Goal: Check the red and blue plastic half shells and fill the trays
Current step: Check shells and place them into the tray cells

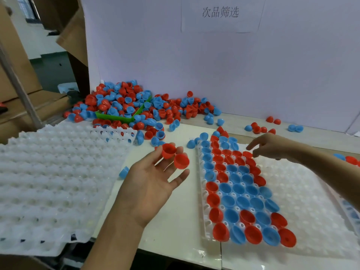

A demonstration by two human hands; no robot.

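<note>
Palm-up, the left hand (153, 184) reaches in from the bottom of the view over the white counter (175, 221), its forearm angled up and to the right. Its fingers are spread and only lightly bent, and two red half shells (175, 156) sit at the fingertips, the upper one with its hollow showing and the lower one just beside it with its dome facing the camera. The right hand (270, 146) comes in from the right edge with the forearm sloping down toward it, wrist raised, index finger stretched out to the left and the other fingers loosely curved; it hovers over the far end of the clear tray (311, 201), close to a red shell (247, 154) seated there, and I cannot tell whether a fingertip touches it. It grips nothing that shows.

That tray lies right of centre, its left columns filled with red and blue shells (237, 191) and its right part bare. A stack of white trays (48, 182) lies at the left. Behind, against the pale backboard (194, 65), a loose pile of red and blue shells (124, 106) spills over a green bin (116, 117), with stray shells scattered along the counter.

A paper sheet (220, 14) taped to the backboard reads 次品筛选; the line above it is cut off by the frame.
</note>
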